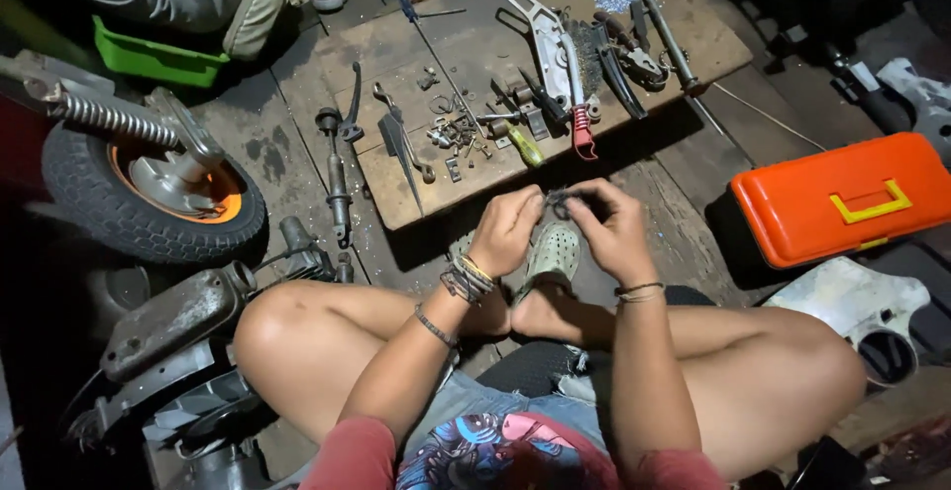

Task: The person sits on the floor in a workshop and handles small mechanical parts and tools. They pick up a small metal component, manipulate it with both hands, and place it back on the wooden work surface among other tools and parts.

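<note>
Dark metal, small and tangled-looking: a small part is pinched between both hands, held above the person's crossed feet, just in front of the near edge of the wooden board. What the part is cannot be told; it is mostly hidden by fingers.

Left hand: forearm rises from the left knee, wrist bent inward, fingers curled closed around the left end of the part. Bracelets stacked at the wrist.

Right hand: forearm rises steeply from the right thigh, wrist cocked toward the left hand, thumb and fingers closed on the right end of the part. Thin bands on the wrist. The two hands meet at the fingertips.

Person sits cross-legged on a plank floor; pale clog directly under the hands.

On the board: scattered bolts and small fittings, a white metal bracket, a red-handled tool, a screwdriver.

Orange toolbox, lid closed, well to the right. Small tyre with orange rim and a coil spring to the left.
</note>
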